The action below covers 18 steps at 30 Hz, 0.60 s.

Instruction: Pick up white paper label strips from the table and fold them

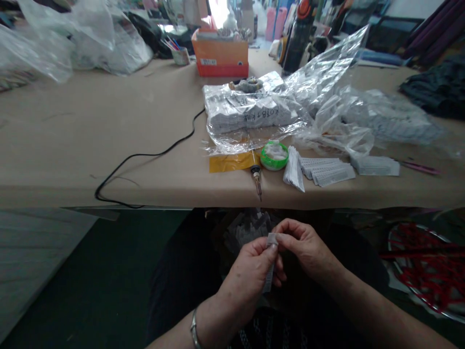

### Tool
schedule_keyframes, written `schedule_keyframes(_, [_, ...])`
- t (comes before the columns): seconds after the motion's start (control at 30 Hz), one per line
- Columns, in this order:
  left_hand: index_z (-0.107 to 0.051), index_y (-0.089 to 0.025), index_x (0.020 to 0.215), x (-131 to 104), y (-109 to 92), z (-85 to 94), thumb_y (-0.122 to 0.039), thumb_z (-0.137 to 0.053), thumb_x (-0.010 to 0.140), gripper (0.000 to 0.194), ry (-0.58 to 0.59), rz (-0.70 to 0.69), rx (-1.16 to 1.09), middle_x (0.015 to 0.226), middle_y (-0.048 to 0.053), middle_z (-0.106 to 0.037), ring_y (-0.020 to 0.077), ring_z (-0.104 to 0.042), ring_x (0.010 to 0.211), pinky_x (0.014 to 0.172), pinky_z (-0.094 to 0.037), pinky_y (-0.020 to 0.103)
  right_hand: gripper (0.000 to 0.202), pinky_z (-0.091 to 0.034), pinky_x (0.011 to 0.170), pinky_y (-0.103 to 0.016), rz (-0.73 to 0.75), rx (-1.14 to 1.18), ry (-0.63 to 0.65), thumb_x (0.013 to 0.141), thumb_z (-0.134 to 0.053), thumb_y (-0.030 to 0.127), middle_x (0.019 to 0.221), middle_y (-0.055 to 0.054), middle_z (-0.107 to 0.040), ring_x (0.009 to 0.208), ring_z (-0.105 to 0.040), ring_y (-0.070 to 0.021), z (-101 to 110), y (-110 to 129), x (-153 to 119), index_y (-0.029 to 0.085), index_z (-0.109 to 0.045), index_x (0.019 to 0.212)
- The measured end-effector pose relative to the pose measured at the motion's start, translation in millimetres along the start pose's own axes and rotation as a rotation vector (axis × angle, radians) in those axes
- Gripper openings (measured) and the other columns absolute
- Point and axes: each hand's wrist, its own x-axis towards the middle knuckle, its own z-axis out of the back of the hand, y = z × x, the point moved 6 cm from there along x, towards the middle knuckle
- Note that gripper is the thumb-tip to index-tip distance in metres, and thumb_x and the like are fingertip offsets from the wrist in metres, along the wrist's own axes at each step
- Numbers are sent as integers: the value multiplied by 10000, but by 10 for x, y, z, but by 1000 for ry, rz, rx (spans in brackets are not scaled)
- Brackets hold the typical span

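Note:
Over the lap, below the table edge, my left hand (254, 264) pinches a narrow white printed label strip (268, 281) between thumb and fingers. My right hand (303, 242) has its thumb and forefinger closed on the top end of the same strip. Part of the strip is hidden behind the left fingers. Just beyond the hands lies a pile of similar pale strips (241, 230), partly in shadow. A soldering-iron-like tool (256, 179) rests on the table with its tip at the front edge. Beside it stands a green-rimmed round tub (274, 156) with white stuff inside.
Stacks of printed white labels (327, 169) lie near the front edge, with a pinkish slim tool (419, 167) to their right. Behind are clear plastic bags (250, 114) and an orange box (221, 53). A black cord (145, 155) curves across the left. Red items fill a basket (428, 266).

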Motion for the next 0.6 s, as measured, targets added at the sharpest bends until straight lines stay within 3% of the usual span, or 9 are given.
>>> schedule_keyframes(0.1, [-561,-138,738,24,-88,64,-349,-520,846,241,-50,-79,114,604,-6,-550,90,-479,538,534,-375,211,194,-430,511,-213,31,-15,-2,753,-661,328,594,35,-566,494,-505,-82,-52,110,72,155,-580,714])
schedule_keyframes(0.33, [-657,-173,869,-18,-567,259,-266,-542,840,151,-295,-503,564,785,9,-656,140,-582,740,684,-437,225,161,-402,536,-204,217,-263,-66,732,-633,305,610,37,-528,559,-468,-89,-94,430,231,156,-584,699])
schedule_keyframes(0.6, [-638,-178,812,-2,-908,274,-251,-518,861,148,-418,-702,822,725,3,-651,119,-587,659,645,-435,210,132,-389,507,-193,386,-456,-128,771,-580,279,603,32,-519,551,-456,-93,-119,642,325,162,-583,711])
